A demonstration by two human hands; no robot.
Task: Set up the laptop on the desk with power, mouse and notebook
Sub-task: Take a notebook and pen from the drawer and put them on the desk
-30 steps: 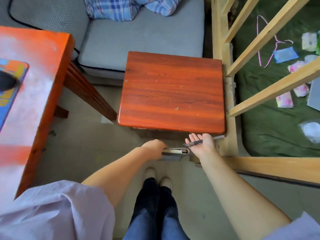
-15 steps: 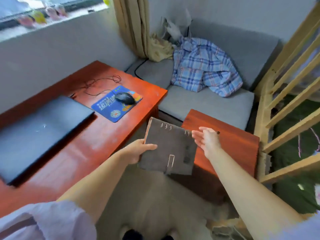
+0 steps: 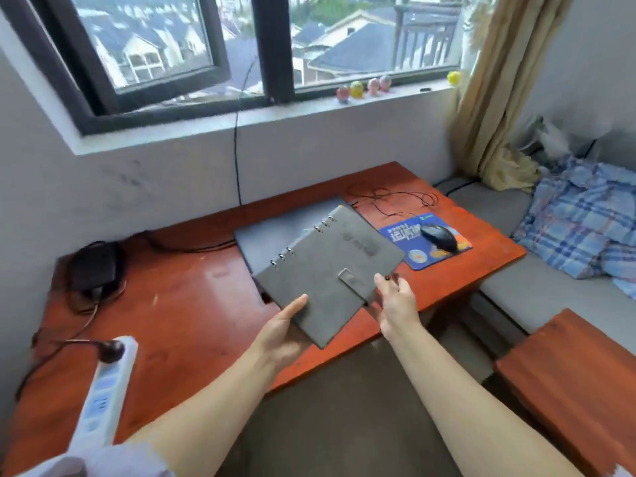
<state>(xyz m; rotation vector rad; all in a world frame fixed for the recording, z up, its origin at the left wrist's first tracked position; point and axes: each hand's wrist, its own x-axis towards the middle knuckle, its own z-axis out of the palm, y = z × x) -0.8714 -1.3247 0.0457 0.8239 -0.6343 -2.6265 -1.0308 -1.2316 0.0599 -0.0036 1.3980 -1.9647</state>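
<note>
My left hand (image 3: 285, 333) grips the near corner of a grey ring-bound notebook (image 3: 330, 266) and holds it tilted above the red desk (image 3: 189, 304). My right hand (image 3: 397, 304) is at the notebook's right edge by the clasp, with the dark tip of a pen (image 3: 388, 278) showing between its fingers. The closed dark laptop (image 3: 275, 232) lies on the desk, partly hidden behind the notebook. On the blue mouse pad (image 3: 414, 258) to the right sits a black mouse (image 3: 438, 236). The black power adapter (image 3: 94, 266) lies at the desk's far left.
A white power strip (image 3: 103, 387) with one plug in it lies on the desk's near left. Thin cables trail behind the mouse pad. A grey sofa (image 3: 516, 287) with a plaid shirt (image 3: 578, 218) stands on the right, a small red table (image 3: 578, 373) in front of it.
The notebook has come up from under the small table and swung left over the desk. My view has turned from the floor to the desk and window. Both hands moved with it.
</note>
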